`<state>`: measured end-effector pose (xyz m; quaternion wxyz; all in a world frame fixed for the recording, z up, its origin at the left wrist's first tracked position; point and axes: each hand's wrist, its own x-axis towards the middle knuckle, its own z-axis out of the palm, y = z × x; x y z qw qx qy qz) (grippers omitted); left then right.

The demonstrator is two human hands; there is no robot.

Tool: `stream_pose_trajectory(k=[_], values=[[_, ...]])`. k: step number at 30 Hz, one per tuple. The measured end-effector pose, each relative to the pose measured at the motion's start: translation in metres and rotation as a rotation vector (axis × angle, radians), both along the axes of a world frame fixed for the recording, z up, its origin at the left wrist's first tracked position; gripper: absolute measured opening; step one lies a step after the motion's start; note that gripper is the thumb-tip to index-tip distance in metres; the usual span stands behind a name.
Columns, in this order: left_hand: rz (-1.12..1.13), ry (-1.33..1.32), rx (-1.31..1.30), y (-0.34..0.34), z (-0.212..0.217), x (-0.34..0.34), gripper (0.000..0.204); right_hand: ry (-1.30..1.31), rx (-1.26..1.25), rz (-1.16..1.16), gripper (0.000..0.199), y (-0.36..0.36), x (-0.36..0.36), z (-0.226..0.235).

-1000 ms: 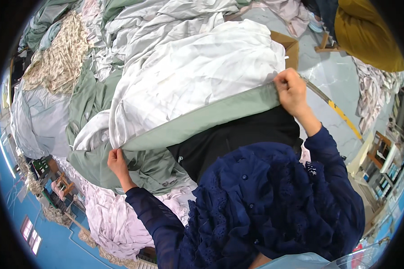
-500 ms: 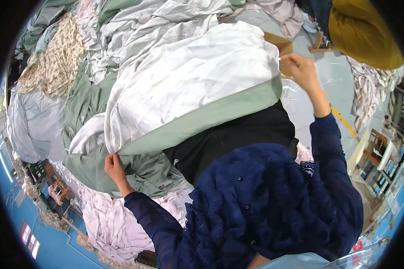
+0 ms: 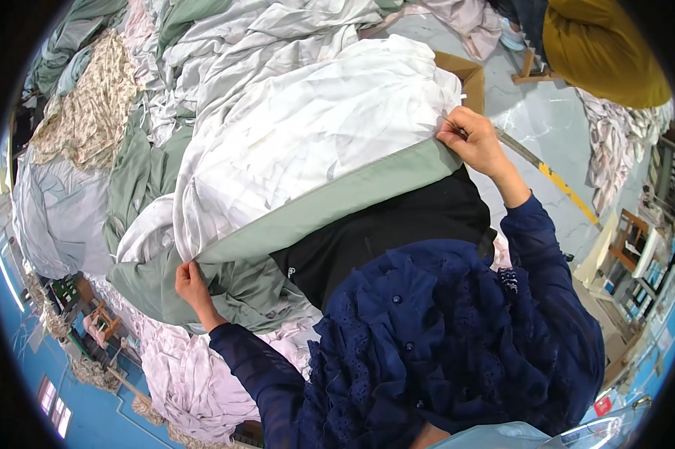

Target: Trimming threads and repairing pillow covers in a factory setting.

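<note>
Across my lap lies a large white cloth point(image 3: 315, 120) with a faint leaf pattern and a wide sage-green border point(image 3: 337, 196). My left hand point(image 3: 191, 280) pinches the border's left end, where white and green fabric meet. At the right end of the same border, my right hand point(image 3: 474, 142) is closed with fingertips and thumb together on the cloth's edge. The border is stretched fairly straight between both hands. Whether my right fingers also hold something small cannot be made out.
Heaped fabrics surround me: green cloth point(image 3: 147, 168), floral cloth point(image 3: 90, 105) and pale pink cloth point(image 3: 195, 382). A cardboard box point(image 3: 468, 78) stands behind the white cloth. At the upper right a person in mustard clothing point(image 3: 607, 52) is near a wooden stool leg point(image 3: 530, 71). Yellow tape point(image 3: 566, 191) marks the floor.
My right hand has come down and slightly left, from beside the cloth's right edge onto the right end of the green border. My left hand keeps its grip in nearly the same place.
</note>
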<state>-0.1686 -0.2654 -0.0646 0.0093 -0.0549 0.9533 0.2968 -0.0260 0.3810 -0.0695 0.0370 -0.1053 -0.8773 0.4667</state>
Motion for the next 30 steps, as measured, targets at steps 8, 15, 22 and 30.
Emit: stream_pose_trajectory(k=[8, 15, 22, 30], values=[[0.018, -0.013, -0.016, -0.004, 0.000, 0.001, 0.013, 0.152, 0.417, -0.293, 0.009, 0.058, 0.011, -0.034], [0.013, 0.022, -0.006, 0.009, 0.009, 0.005, 0.013, 0.063, -0.031, -0.172, 0.040, 0.037, 0.000, -0.008], [0.035, 0.061, -0.023, 0.017, 0.018, 0.009, 0.013, -0.258, -0.265, 0.109, 0.031, 0.012, -0.001, 0.001], [-0.058, 0.348, -0.310, 0.023, 0.015, 0.032, 0.004, 0.265, 0.320, -0.106, 0.027, -0.003, 0.033, 0.006]])
